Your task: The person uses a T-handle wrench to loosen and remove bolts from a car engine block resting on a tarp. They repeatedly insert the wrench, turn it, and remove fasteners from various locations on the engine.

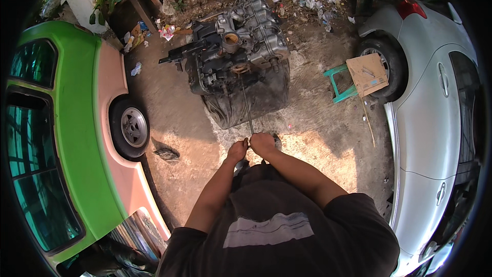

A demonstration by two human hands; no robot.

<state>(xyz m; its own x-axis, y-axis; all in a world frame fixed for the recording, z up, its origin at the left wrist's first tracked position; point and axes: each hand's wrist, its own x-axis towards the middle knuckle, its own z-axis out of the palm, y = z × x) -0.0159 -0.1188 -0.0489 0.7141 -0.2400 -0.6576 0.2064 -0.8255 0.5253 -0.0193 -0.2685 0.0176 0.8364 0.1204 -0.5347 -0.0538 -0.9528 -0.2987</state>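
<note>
Over on the left stands a green-and-salmon vehicle with teal-tinted windows, its tyre fitted with a spoked silver rim. Across from it, on the right, I see a silver car with a red tail light. Beside that car's wheel there's a green plastic stool, a sheet of brown cardboard laid over it, and a thin stick slanting below. A dark crumpled scrap lies on the stained ground near the left vehicle. Along the back, litter is strewn about, with a leafy plant beside a leaning wooden post
</note>
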